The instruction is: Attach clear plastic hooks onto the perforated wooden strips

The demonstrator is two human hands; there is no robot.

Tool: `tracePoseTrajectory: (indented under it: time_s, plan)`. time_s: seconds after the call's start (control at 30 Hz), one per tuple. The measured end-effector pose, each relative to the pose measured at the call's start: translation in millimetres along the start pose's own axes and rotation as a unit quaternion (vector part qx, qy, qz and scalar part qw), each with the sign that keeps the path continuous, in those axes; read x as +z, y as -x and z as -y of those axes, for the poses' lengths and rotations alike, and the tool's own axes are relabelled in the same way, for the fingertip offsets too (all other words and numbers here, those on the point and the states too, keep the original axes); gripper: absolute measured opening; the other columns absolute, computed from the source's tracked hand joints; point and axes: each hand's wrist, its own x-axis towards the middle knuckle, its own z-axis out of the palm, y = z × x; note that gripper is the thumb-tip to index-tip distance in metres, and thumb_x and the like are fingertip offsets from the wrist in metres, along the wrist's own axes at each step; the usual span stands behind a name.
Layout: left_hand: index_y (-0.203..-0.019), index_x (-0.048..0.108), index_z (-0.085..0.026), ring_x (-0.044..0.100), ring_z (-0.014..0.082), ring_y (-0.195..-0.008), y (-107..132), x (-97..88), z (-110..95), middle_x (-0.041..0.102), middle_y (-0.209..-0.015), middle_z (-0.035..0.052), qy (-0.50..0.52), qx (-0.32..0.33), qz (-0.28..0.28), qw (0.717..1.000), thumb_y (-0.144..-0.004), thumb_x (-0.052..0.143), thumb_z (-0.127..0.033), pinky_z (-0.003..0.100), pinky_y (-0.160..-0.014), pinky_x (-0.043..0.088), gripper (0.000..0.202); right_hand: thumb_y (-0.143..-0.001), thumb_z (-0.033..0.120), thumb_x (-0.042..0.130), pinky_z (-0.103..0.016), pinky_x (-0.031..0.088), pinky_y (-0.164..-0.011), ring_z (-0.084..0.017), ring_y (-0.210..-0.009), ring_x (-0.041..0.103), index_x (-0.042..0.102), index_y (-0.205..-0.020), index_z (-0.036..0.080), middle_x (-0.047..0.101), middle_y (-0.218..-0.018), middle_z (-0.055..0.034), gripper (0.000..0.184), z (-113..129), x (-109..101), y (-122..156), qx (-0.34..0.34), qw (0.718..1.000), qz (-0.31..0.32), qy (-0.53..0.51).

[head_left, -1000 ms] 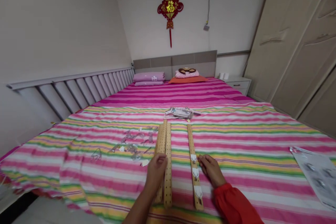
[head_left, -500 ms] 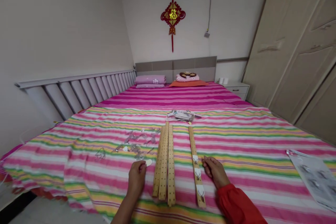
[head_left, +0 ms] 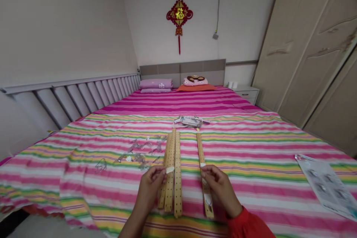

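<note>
My left hand (head_left: pixel 148 189) pinches a small white adhesive hook (head_left: pixel 169 170) and holds it above a pair of perforated wooden strips (head_left: pixel 174 167) lying on the striped bedspread (head_left: pixel 251 156). My right hand (head_left: pixel 220 187), in a red sleeve, rests over a single perforated wooden strip (head_left: pixel 200 152) that carries white hooks; its fingers are curled together near the strip. A scatter of loose clear hooks (head_left: pixel 139 150) lies left of the strips.
A packet of plastic wrappers (head_left: pixel 189 121) lies beyond the strips. A printed sheet (head_left: pixel 323 184) lies at the right on the bed. Pillows (head_left: pixel 156 83) sit at the headboard, a nightstand (head_left: pixel 245 91) and wardrobe doors (head_left: pixel 312 52) stand to the right, a padded rail (head_left: pixel 83 95) to the left.
My left hand picked up a white hook from beside the strips and brought it right, over the paired strips. My right hand shifted left onto the single strip.
</note>
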Motion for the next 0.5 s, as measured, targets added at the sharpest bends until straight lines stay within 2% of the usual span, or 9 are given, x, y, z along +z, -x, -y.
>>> tracePoseTrajectory:
  time_s: [0.13, 0.23, 0.33, 0.5]
  plan:
    - [-0.076, 0.067, -0.016, 0.064, 0.0154, -0.065, 16, 30.5, -20, 0.068, -0.067, 0.0018, 0.033, -0.043, 0.05, 0.997, -0.059, 0.076, -0.042, 0.025, -0.063, 0.051, 0.033, -0.077, 0.028, 0.067, -0.025, 0.047, -0.054, -0.014, -0.062, 0.057, 0.068, -0.1, 0.021, 0.066, -0.087, -0.0057, 0.024, 23, 14, 23, -0.134, 0.984, 0.013, 0.118]
    - [-0.073, 0.068, -0.015, 0.064, 0.0154, -0.062, 24, 47.4, -27, 0.068, -0.066, 0.0015, 0.055, -0.056, 0.092, 0.993, -0.056, 0.078, -0.042, 0.025, -0.061, 0.052, 0.034, -0.082, 0.021, 0.06, -0.026, 0.05, -0.063, -0.017, -0.075, 0.062, 0.067, -0.096, 0.023, 0.066, -0.091, -0.0065, 0.016, 30, 15, 32, -0.219, 0.961, 0.007, 0.167]
    - [-0.075, 0.069, -0.015, 0.065, 0.0157, -0.063, 28, 58.3, -30, 0.068, -0.066, 0.0017, 0.074, -0.06, 0.113, 0.989, -0.057, 0.078, -0.042, 0.026, -0.062, 0.053, 0.034, -0.085, 0.017, 0.057, -0.025, 0.05, -0.066, -0.017, -0.078, 0.062, 0.066, -0.086, 0.022, 0.066, -0.083, -0.0048, 0.011, 33, 12, 36, -0.256, 0.949, -0.014, 0.185]
    - [-0.077, 0.069, -0.014, 0.064, 0.0128, -0.065, 32, 68.9, -29, 0.068, -0.068, 0.0016, 0.132, -0.09, 0.105, 0.982, -0.057, 0.08, -0.041, 0.023, -0.064, 0.053, 0.034, -0.085, 0.015, 0.055, -0.025, 0.049, -0.061, -0.017, -0.072, 0.061, 0.064, -0.082, 0.021, 0.065, -0.078, -0.0041, 0.011, 36, 9, 42, -0.264, 0.945, -0.02, 0.191]
